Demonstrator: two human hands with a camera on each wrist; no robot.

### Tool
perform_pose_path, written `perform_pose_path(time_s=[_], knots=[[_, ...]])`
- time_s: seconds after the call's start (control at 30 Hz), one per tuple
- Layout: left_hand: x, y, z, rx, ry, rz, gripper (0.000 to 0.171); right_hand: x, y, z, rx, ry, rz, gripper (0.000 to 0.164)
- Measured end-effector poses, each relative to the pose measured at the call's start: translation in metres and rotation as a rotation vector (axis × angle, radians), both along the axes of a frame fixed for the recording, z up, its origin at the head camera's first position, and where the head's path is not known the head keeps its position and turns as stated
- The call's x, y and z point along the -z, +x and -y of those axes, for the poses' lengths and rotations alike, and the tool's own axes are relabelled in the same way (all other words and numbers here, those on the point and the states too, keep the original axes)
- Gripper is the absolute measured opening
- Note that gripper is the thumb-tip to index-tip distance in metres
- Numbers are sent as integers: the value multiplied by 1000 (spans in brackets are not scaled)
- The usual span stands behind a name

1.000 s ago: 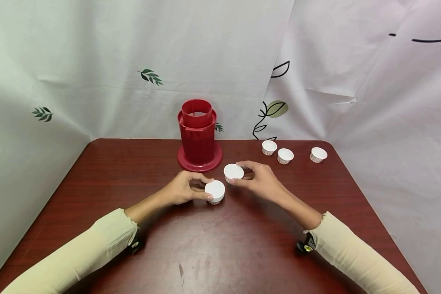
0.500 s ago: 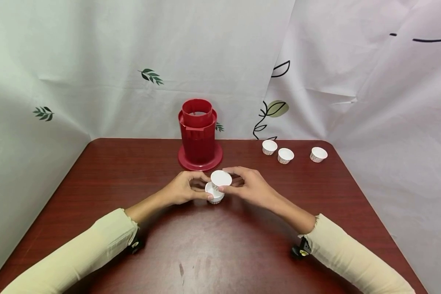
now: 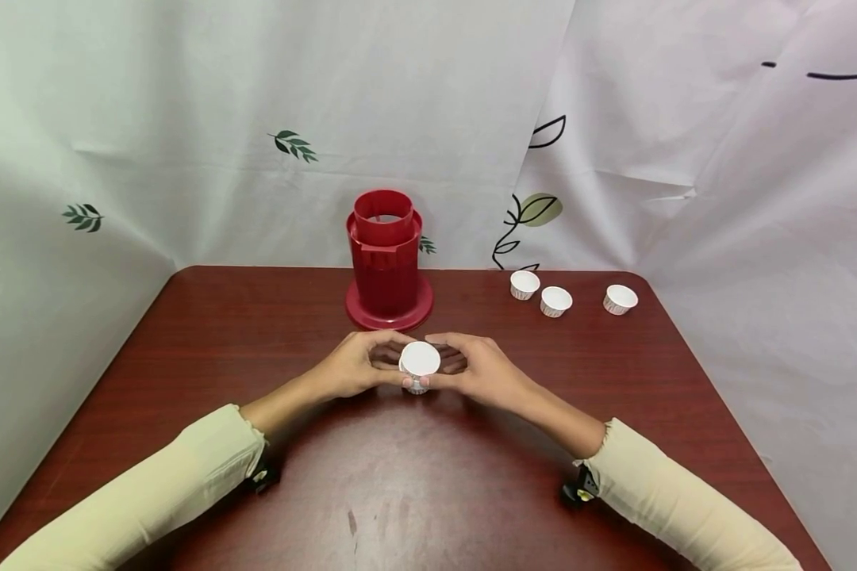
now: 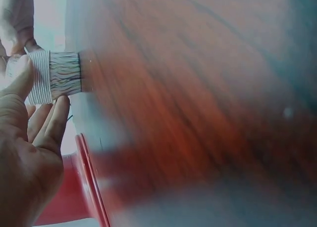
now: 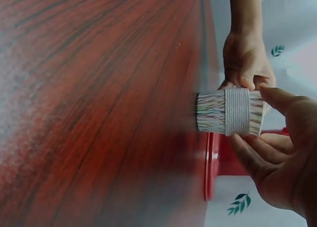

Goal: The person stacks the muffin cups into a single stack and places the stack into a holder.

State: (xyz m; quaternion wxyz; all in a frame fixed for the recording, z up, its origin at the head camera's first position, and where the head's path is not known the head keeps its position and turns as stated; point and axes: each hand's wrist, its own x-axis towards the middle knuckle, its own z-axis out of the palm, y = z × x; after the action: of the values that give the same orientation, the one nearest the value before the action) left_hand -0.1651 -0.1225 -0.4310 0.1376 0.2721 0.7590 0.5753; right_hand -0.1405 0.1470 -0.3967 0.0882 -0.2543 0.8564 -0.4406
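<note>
A stack of nested white paper baking cups point(image 3: 420, 358) with a streaky printed side stands upright on the table, mouths up. My left hand point(image 3: 350, 366) grips its left side between thumb and fingers. From the right, my right hand point(image 3: 486, 369) holds the topmost cup the same way, the two thumbs nearly meeting at the front. In the right wrist view, several stacked rims point(image 5: 237, 112) show as a ridged band between the lowest cup's printed side and the top cup. Behind the hands stands a red plastic cylinder point(image 3: 386, 281) on a round base, touched by neither hand.
Three single baking cups sit at the table's back right: one cup point(image 3: 524, 286), another cup point(image 3: 556, 302) close beside it, and a third cup point(image 3: 620, 300) near the corner. The brown wooden table point(image 3: 414, 492) meets a white leaf-patterned curtain point(image 3: 257, 198) behind.
My right hand has moved left with a single cup and set it down into the top of the stack. My left hand has stayed in place, holding the stack.
</note>
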Motion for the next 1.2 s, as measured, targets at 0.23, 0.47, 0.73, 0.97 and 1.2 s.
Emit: perform_pose_path(time_s=[0.23, 0.47, 0.73, 0.97, 1.2], knots=[[1, 2, 2, 2, -42, -87, 66, 5, 0, -1, 4, -34, 44, 62], [1, 3, 4, 7, -63, -59, 60, 12, -2, -2, 6, -73, 74, 53], [-2, 2, 1, 34, -43, -12, 59, 13, -3, -2, 37, -70, 40, 49], [-9, 1, 1, 42, -112, -56, 57, 11, -5, -1, 43, -27, 20, 43], [-12, -1, 0, 23, -168, -76, 56, 11, -7, -3, 54, -17, 39, 43]])
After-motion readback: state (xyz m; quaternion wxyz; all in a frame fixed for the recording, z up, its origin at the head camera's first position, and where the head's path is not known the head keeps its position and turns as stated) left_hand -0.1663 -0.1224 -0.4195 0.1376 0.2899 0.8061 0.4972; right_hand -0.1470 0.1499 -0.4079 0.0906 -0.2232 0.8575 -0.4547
